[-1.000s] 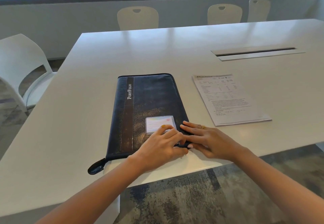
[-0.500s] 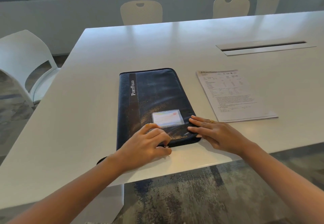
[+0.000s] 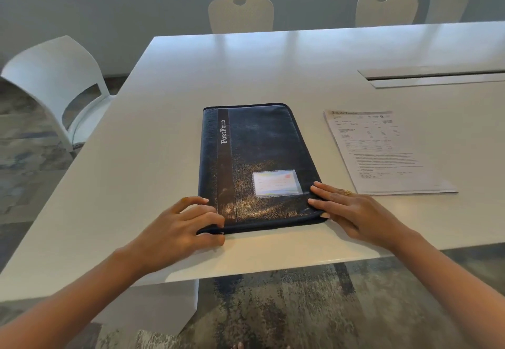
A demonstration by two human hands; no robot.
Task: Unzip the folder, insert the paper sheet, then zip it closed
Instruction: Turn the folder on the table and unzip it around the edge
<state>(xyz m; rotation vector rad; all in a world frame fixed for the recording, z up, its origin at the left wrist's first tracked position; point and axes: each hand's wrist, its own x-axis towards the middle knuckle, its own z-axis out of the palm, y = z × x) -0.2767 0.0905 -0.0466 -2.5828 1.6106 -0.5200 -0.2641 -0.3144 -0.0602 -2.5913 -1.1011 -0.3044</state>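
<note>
Dark folder (image 3: 254,163) flat on the white bench (image 3: 164,119), near the front edge, spine side to the left, "PortFolio" printed along a vertical band, a small clear card window (image 3: 276,183) near the lower right of the cover. Cover closed; near edge seen as a dark strip between the two hands.

Left hand (image 3: 180,228) at the folder's near-left corner, palm down, wrist low over the bench edge, forearm angled in from the lower left. Fingers curled: index and middle bent over the corner onto the cover, thumb (image 3: 210,239) stretched along the bench just under the near edge, pinching the dark zipper strip there. Whether a zipper pull sits between those fingers cannot be told; hidden by the fingers.

Right hand (image 3: 352,209) at the near-right corner, flat and spread, not gripping. Fingertips (image 3: 317,187) pressed on the cover's right edge, thumb lying beside the rounded corner, palm resting on the bench. A ring (image 3: 347,192) on one finger. Forearm running in from the lower right, slightly raised above the bench edge.

Hands well apart, one at each near corner.

Paper sheet (image 3: 382,152) flat on the bench to the right of the folder, clear of it, printed side up, its near-left corner just beyond the right hand's knuckles.

White chair (image 3: 54,75) at the bench's left side.
</note>
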